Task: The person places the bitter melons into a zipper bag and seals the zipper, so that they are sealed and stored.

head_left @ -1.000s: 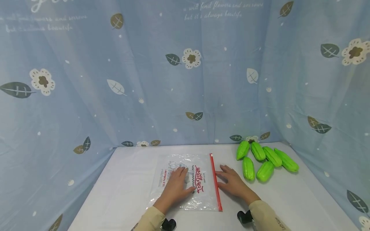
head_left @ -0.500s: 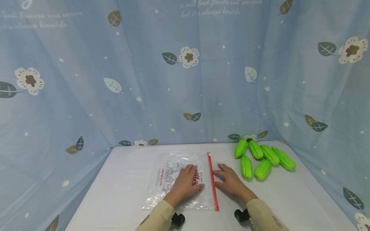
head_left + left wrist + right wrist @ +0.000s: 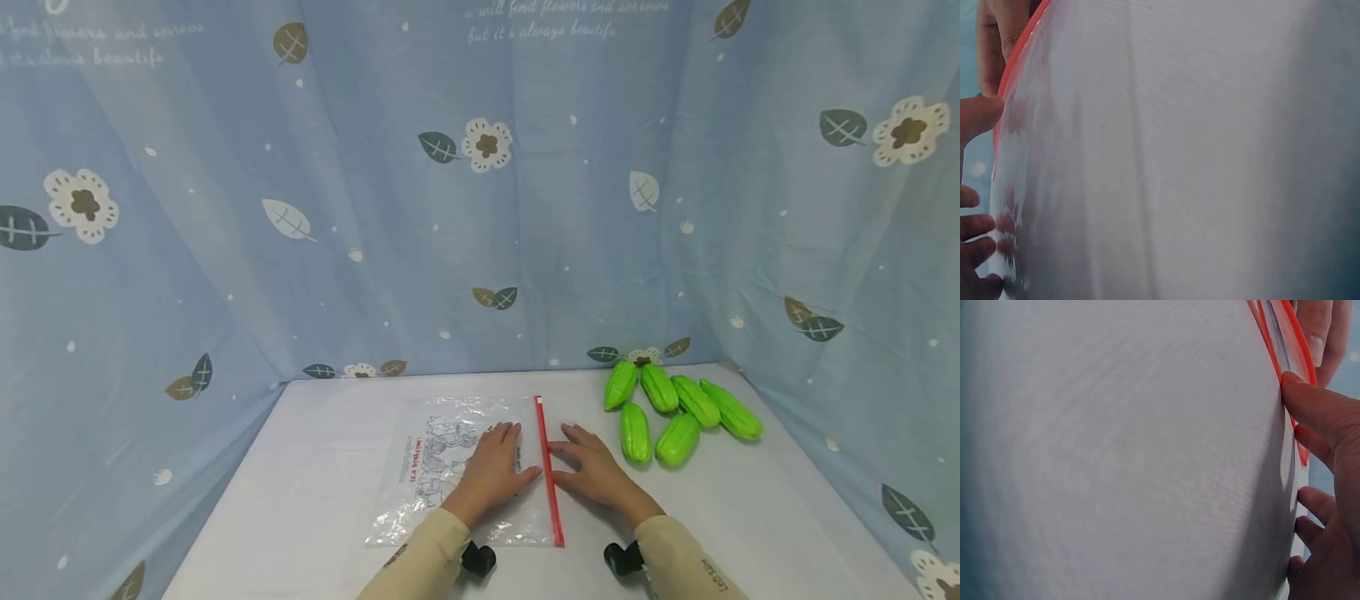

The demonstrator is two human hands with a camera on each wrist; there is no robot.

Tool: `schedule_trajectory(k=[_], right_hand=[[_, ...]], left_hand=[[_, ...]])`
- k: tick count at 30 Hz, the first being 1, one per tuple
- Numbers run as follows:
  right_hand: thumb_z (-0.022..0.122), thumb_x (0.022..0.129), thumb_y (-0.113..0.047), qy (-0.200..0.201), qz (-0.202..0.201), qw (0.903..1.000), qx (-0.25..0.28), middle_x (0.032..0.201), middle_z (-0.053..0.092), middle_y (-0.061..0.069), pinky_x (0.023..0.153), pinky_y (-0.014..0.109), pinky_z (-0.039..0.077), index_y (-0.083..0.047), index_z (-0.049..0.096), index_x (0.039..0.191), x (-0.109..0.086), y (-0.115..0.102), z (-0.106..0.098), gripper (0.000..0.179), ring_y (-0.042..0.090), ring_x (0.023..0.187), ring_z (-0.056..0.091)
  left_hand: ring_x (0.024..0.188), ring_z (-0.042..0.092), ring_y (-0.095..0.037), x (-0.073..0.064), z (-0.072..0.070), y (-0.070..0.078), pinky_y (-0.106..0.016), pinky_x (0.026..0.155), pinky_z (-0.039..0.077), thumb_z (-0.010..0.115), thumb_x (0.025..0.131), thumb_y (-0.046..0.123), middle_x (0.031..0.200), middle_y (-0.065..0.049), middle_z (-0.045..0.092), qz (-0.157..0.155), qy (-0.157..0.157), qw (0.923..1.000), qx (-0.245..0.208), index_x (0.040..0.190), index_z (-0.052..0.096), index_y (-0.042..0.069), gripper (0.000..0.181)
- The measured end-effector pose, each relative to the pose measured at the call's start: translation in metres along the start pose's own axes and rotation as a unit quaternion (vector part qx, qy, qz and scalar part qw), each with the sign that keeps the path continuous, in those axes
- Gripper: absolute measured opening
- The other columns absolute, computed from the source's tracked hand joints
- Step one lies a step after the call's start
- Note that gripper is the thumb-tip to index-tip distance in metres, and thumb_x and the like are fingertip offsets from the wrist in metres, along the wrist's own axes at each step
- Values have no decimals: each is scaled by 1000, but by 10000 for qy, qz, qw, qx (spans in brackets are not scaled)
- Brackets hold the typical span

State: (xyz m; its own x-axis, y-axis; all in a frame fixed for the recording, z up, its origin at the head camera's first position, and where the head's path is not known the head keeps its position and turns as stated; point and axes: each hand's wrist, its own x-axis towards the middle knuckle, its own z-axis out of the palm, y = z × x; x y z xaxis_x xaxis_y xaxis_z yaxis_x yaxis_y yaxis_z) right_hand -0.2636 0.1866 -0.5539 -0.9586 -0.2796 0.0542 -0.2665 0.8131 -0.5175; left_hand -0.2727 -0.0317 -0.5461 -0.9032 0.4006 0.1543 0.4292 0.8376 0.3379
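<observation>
Nearest, coming in from 6 o'clock in tan sleeves [image 3: 423,554], with a black knob [image 3: 480,560] at each wrist. Reaching from 7 o'clock with the left hand [image 3: 491,473]: released, grasping nothing, laid over the clear plastic bag [image 3: 442,479] with fingers toward 12 o'clock and thumb toward 2, up to the red strip [image 3: 552,508]. Reaching from 5 o'clock with the right hand [image 3: 597,477]: likewise loose, fingers spread toward 10 o'clock, touching the strip with thumb and forefinger held apart.

Lying flat on the white table [image 3: 300,500], a little to the 9 o'clock side of its middle, with the strip edge facing 3 o'clock and the plain end facing 9. Running, along the strip's long axis, from 12 to 6 o'clock, leaning slightly toward 5 at the near end. Cannot tell which way the bag measures longer, seen so slanted.

Compared with a second ago: left hand slid toward 3 o'clock, nearer the strip, now covering most of the big red lettering and baring more line drawings [image 3: 442,446]. Kept in place: bag and right hand.

Farther off, toward 2 o'clock, clustered near the table's back corner: six green vegetables [image 3: 678,440]. Farthest, backed at 12 o'clock by a blue curtain [image 3: 375,167] with leaves and flowers.
</observation>
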Motion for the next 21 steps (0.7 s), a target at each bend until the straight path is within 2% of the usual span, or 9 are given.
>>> schedule_trajectory(k=[5, 10, 14, 21], right_hand=[[78, 88, -41, -24, 24, 10000, -44, 159, 41, 14, 118, 66, 22, -21, 67, 136, 0, -2, -1, 53, 40, 151, 24], [79, 88, -39, 3, -9, 10000, -47, 158, 42, 16, 118, 67, 21, -20, 68, 135, -1, -3, -2, 52, 42, 150, 25], [79, 87, -37, -11, 11, 10000, -18, 159, 41, 15, 119, 66, 20, -21, 68, 135, -1, -2, -2, 52, 41, 151, 24], [80, 87, -34, 4, 6, 10000, -9, 158, 42, 16, 119, 66, 20, -21, 68, 134, -1, -2, -1, 50, 42, 151, 25]], left_hand=[[140, 46, -32, 4, 4, 3, -49, 117, 36, 68, 91, 55, 148, -16, 51, -12, 74, 9999, 120, 149, 48, 3, 80], [137, 48, -31, 9, 8, 7, -53, 116, 36, 65, 92, 57, 144, -16, 55, 59, 301, 9989, 359, 147, 51, 2, 79], [137, 48, -33, 11, 10, 12, -57, 115, 35, 63, 92, 59, 144, -18, 55, -91, 364, 9984, 414, 146, 51, 1, 80], [139, 47, -34, 11, 11, 20, -61, 116, 31, 61, 93, 61, 145, -17, 53, -464, 304, 9983, 165, 147, 50, 2, 81]])
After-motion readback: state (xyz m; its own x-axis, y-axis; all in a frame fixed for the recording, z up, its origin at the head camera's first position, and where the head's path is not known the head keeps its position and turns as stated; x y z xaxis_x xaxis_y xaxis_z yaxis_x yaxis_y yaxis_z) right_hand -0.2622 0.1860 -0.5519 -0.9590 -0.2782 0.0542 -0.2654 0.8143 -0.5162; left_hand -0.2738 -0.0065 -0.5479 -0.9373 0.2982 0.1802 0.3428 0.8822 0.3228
